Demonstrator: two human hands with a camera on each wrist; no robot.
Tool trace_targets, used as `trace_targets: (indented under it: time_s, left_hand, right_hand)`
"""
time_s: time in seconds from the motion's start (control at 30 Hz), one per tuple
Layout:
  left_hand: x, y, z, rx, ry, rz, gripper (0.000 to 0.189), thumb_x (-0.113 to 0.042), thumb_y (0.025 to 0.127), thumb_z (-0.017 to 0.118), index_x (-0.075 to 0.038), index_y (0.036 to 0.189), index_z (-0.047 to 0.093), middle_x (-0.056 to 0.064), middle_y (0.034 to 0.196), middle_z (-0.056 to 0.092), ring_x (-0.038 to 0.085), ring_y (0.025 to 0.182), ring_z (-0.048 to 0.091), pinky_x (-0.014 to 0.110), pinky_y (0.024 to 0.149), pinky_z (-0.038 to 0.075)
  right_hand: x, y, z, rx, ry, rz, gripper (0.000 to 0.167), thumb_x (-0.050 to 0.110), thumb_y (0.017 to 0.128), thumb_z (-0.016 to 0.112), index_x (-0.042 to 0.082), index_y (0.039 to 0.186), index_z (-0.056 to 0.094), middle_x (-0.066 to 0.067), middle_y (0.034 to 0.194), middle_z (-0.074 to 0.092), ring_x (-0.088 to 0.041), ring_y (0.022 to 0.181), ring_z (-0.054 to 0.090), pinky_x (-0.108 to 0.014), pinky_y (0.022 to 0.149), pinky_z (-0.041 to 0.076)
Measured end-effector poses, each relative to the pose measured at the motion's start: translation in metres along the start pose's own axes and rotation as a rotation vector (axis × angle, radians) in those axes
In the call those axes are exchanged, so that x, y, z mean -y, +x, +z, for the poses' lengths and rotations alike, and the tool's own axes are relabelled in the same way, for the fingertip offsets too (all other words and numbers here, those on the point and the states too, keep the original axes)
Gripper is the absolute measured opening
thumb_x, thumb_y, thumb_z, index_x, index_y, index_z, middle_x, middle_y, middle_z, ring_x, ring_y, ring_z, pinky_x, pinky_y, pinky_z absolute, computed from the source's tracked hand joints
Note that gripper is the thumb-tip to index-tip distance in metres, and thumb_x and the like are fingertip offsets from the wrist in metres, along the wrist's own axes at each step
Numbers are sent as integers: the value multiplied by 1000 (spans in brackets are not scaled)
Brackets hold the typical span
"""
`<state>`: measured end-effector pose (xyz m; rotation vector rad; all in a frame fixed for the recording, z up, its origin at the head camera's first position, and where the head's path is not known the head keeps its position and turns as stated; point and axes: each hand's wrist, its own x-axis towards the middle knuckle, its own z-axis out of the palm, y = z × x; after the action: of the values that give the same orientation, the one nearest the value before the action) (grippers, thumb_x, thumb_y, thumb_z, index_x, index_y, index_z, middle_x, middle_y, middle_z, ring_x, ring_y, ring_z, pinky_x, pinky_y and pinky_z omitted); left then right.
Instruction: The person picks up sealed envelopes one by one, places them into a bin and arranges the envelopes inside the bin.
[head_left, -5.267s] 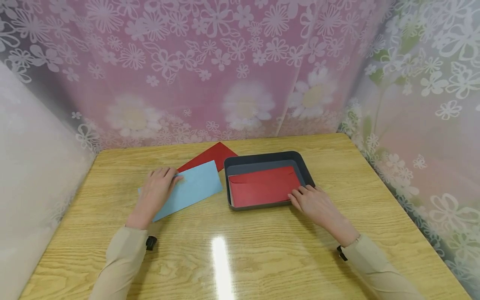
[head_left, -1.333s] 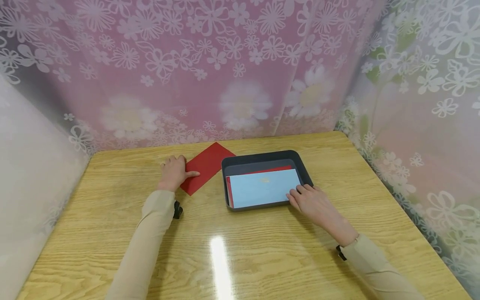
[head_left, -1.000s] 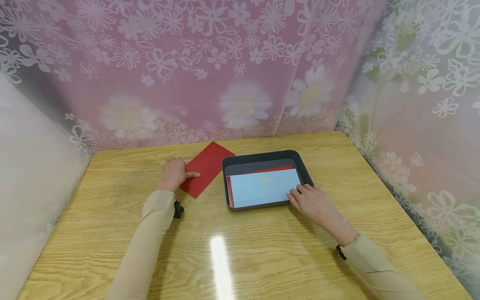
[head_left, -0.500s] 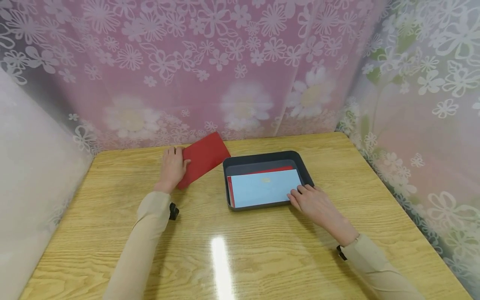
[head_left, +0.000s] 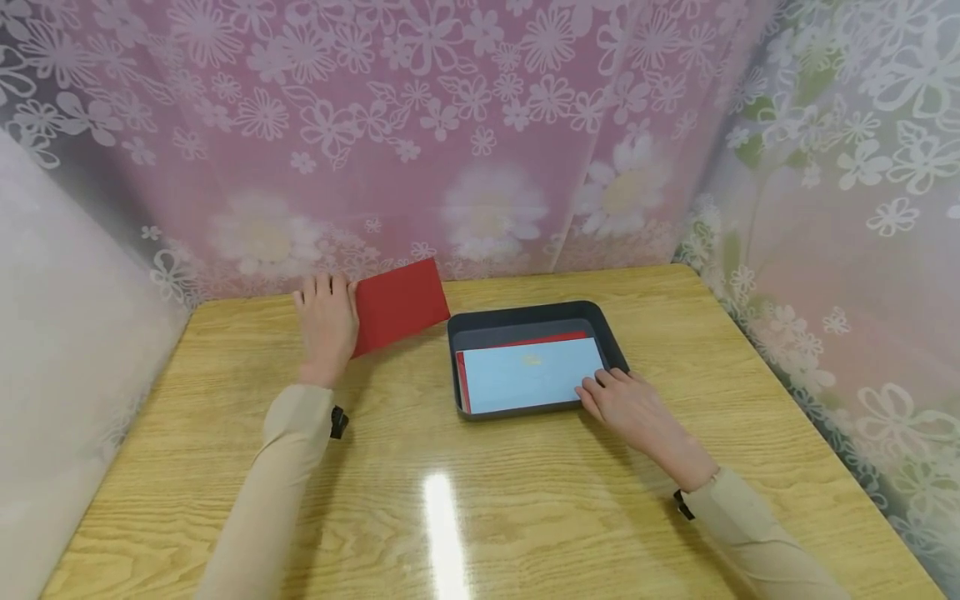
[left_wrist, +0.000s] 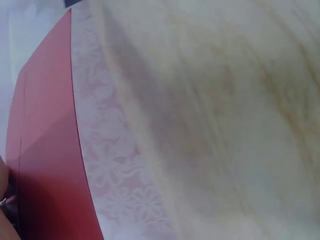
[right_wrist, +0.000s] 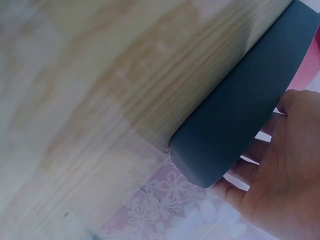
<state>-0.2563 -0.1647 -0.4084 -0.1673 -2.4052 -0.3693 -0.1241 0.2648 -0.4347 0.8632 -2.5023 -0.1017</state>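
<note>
My left hand [head_left: 327, 325] pinches a red envelope [head_left: 401, 302] by its left end, near the back edge of the table. The envelope is tilted up, its far corner overlapping the curtain in the head view; a long crease shows on the envelope [left_wrist: 52, 130] in the left wrist view. A dark grey tray [head_left: 525, 318] sits right of it. In the tray lies a light blue envelope [head_left: 532, 379] with a small gold mark, over a red envelope [head_left: 461, 375] that peeks out. My right hand [head_left: 630, 408] grips the tray's front right corner, fingers over the rim.
The wood-grain table [head_left: 375, 500] runs back to a pink floral curtain [head_left: 360, 167]. A paler floral curtain [head_left: 847, 208] hangs along the right side, and a whitish sheet [head_left: 67, 333] along the left.
The blue envelope has gone from the left of the table into the tray. My left hand has since picked up the red envelope, turning it and moving it up and left. The right hand stays.
</note>
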Motion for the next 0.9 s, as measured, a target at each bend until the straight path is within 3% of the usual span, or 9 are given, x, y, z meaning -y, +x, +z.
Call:
trace_targets:
  time_s: [0.13, 0.4, 0.77, 0.9]
  left_hand:
    - [-7, 6, -8, -84, -4, 31, 48, -35, 112, 31, 4, 98, 57, 23, 99, 55, 41, 92, 45, 50, 76, 32]
    - [-39, 16, -24, -68, -75, 58, 29, -26, 109, 47, 0, 102, 59, 20, 102, 56, 40, 97, 46, 49, 80, 34]
    - [-107, 21, -21, -29, -234, 91, 33, -30, 109, 47, -4, 103, 66, 15, 101, 59, 34, 92, 49, 47, 79, 38]
    - [-133, 20, -16, 3, -299, 115, 31, -30, 108, 50, -6, 103, 69, 13, 101, 61, 31, 93, 52, 45, 79, 40]
  right_hand:
    - [-1, 0, 0, 6, 3, 1, 31, 21, 92, 70, 12, 73, 47, 0, 67, 36, -18, 59, 35, -27, 55, 24]
    - [0, 0, 0, -6, 8, -3, 32, 21, 91, 72, 12, 73, 47, 1, 67, 34, -17, 58, 34, -28, 55, 24]
    - [-2, -2, 3, 61, -8, 18, 29, 25, 98, 64, 13, 76, 51, -3, 71, 46, -25, 64, 47, -35, 56, 34]
    - [-1, -1, 1, 42, 0, 14, 30, 23, 97, 65, 12, 74, 49, -3, 70, 44, -24, 63, 46, -35, 55, 33]
